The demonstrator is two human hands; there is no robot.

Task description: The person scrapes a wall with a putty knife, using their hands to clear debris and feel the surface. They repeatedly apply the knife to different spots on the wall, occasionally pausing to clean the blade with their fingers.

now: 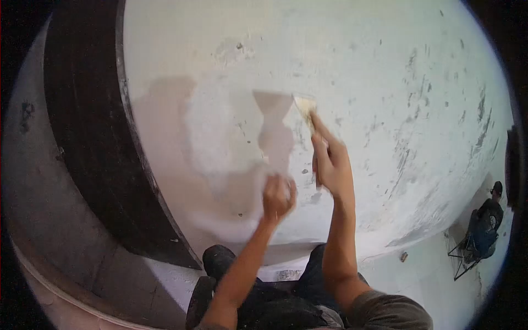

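Observation:
My right hand [334, 165] is wrapped round the handle of a putty knife [305, 105], whose wide blade points up at the white wall [363, 71]. The blade is near or against the wall; which one I cannot tell. Lower and to the left, my left hand [279, 197] is closed in front of the wall, its fingers curled and slightly blurred; anything inside them is hidden. Shadows of the knife and hand fall on the wall to the left. Grey marks, small pits and a paler smooth patch [212, 126] show on the wall.
A dark vertical band [91, 110] borders the wall on the left. At the far right, a person [487, 220] in dark clothes sits on a folding chair [461, 256]. A small brownish object [404, 257] lies on the pale floor [423, 286].

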